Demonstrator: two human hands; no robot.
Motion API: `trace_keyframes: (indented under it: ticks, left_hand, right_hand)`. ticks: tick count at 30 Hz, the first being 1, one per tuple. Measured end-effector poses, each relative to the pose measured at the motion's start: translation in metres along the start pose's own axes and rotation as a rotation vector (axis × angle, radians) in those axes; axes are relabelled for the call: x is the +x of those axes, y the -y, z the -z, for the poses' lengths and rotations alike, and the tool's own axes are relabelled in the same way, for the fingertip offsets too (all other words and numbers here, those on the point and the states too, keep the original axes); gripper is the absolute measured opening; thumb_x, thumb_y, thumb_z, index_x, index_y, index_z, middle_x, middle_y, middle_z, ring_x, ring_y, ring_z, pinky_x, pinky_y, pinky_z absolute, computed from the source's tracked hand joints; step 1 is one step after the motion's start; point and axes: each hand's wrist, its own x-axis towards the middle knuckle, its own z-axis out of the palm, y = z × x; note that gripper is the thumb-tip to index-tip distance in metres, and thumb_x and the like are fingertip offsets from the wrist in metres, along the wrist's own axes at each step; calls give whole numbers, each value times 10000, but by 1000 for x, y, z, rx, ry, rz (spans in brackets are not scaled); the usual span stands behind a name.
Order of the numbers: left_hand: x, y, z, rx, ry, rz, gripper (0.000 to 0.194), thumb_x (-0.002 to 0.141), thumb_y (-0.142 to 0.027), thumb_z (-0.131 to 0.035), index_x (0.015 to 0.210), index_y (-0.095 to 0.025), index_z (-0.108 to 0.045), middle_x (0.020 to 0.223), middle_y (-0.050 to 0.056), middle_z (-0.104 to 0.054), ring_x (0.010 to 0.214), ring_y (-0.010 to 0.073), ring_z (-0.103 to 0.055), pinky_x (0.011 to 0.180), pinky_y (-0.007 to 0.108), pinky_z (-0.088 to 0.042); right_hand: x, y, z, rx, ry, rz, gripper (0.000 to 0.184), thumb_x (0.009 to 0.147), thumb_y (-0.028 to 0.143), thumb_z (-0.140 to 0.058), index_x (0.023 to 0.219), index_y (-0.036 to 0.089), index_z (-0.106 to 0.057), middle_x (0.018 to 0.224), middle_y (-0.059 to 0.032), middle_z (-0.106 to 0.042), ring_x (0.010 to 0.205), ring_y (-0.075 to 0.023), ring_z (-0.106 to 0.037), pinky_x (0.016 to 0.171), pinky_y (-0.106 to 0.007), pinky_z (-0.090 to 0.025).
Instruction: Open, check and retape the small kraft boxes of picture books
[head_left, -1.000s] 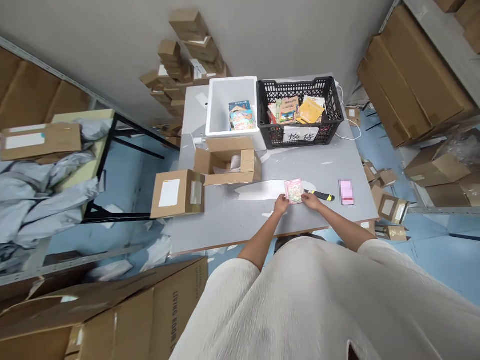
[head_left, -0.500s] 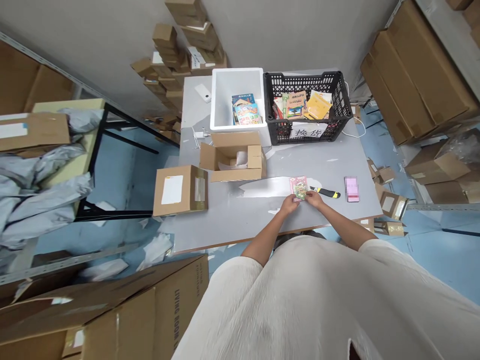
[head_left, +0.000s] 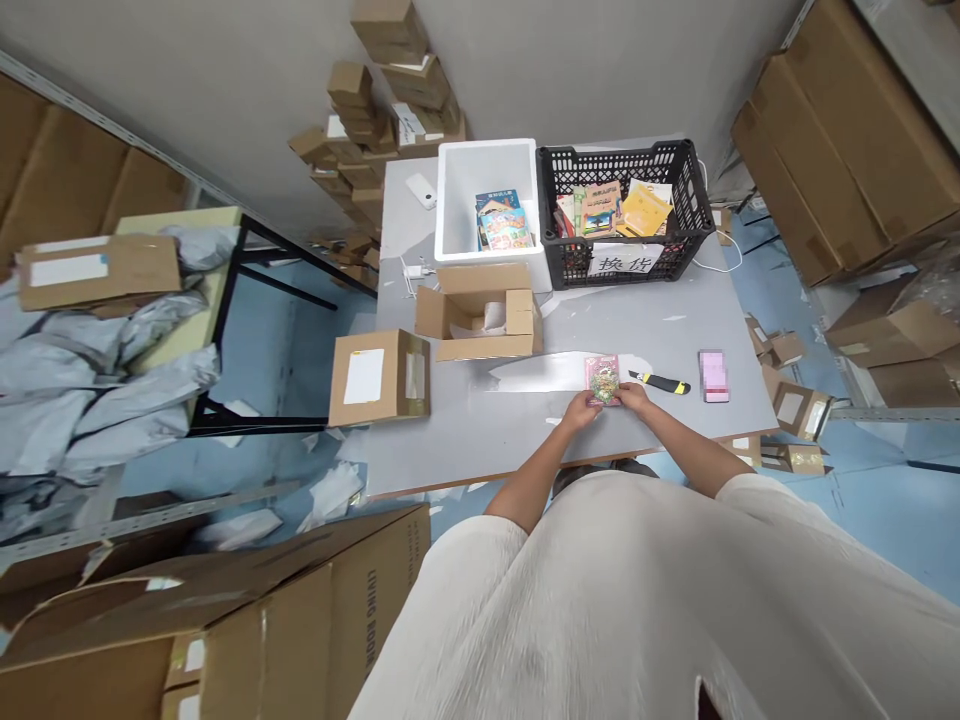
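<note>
A small pink booklet with a green picture on its cover (head_left: 602, 377) is held over the grey table (head_left: 480, 440) near its front edge. My left hand (head_left: 583, 410) grips its lower left corner, and my right hand (head_left: 634, 396) pinches the lower right side. Just right of it lies a black and yellow utility knife (head_left: 660, 382). Farther right is a phone with a pink screen (head_left: 714, 376). An open cardboard box (head_left: 480, 347) with white wrapping inside stands to the left, behind my hands.
A closed carton (head_left: 360, 378) sits at the table's left end. Along the back are a white foam box (head_left: 445, 200) with books and a black crate (head_left: 551, 255) with more books. Grey mailing bags (head_left: 142, 390) fill a side table. Large cartons (head_left: 847, 140) line the right.
The view has shifted slightly, so the whole scene sits a little farther right. Both hands keep hold of the booklet, whose tilt has changed slightly.
</note>
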Motion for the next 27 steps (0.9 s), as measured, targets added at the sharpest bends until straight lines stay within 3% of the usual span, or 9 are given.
trace_keyframes:
  ticks: [3, 7, 12, 15, 19, 22, 27]
  left_hand:
    - [1, 0, -5, -73, 21, 3, 509, 847, -300, -835, 1336, -182, -756, 1323, 124, -799, 1212, 293, -742, 1082, 406, -569]
    - [7, -11, -16, -153, 25, -47, 432, 946, -344, -762, 1349, -187, -751, 1352, 110, -794, 1269, 280, -723, 1140, 418, -544]
    - [14, -30, -12, -159, -92, -83, 405, 1102, -440, -530, 1371, -195, -706, 1394, 119, -773, 1289, 245, -717, 1156, 395, -529]
    - [15, -30, 2, -145, -174, -8, 434, 1114, -455, -493, 1421, -196, -658, 1390, 122, -773, 1261, 232, -731, 1117, 362, -541]
    - [12, -12, 19, -166, -202, 45, 361, 1088, -330, -472, 1337, -191, -694, 1333, 110, -798, 1237, 235, -739, 1075, 341, -550]
    - [9, 7, 24, -201, -186, 80, 304, 985, -248, -575, 1240, -195, -732, 1246, 88, -820, 1158, 249, -758, 1047, 356, -557]
    - [7, 29, 22, -252, -184, 125, 370, 863, -189, -677, 1227, -174, -746, 1273, 115, -808, 1167, 280, -751, 1049, 378, -549]
  right_hand:
    - [-2, 3, -1, -11, 2, 43, 208, 825, 398, -735, 885, 208, -793, 760, -24, -763, 797, -226, -721, 756, -311, -586]
    - [-10, 12, 1, -106, -101, 72, 164, 872, 351, -721, 932, 221, -800, 913, -48, -783, 931, -240, -732, 880, -326, -574]
    - [-23, 26, 0, -295, -281, 343, 209, 931, 410, -734, 1018, 248, -834, 1310, -126, -692, 1323, -339, -600, 1143, -463, -487]
    - [-22, 28, -6, -186, -198, 453, 208, 968, 365, -647, 1013, 235, -803, 1265, -111, -695, 1236, -291, -641, 1110, -442, -522]
    - [-11, 20, -12, -45, -59, 302, 291, 985, 279, -528, 1179, 223, -738, 1138, -70, -761, 1020, -231, -730, 1008, -391, -583]
    - [-5, 10, -16, -120, -20, 176, 343, 937, 234, -589, 1244, 211, -741, 1253, -95, -783, 1166, -257, -736, 1103, -398, -549]
    - [0, -4, -22, -176, 74, 168, 449, 904, 216, -623, 1335, 230, -745, 1454, -88, -737, 1348, -278, -682, 1188, -401, -509]
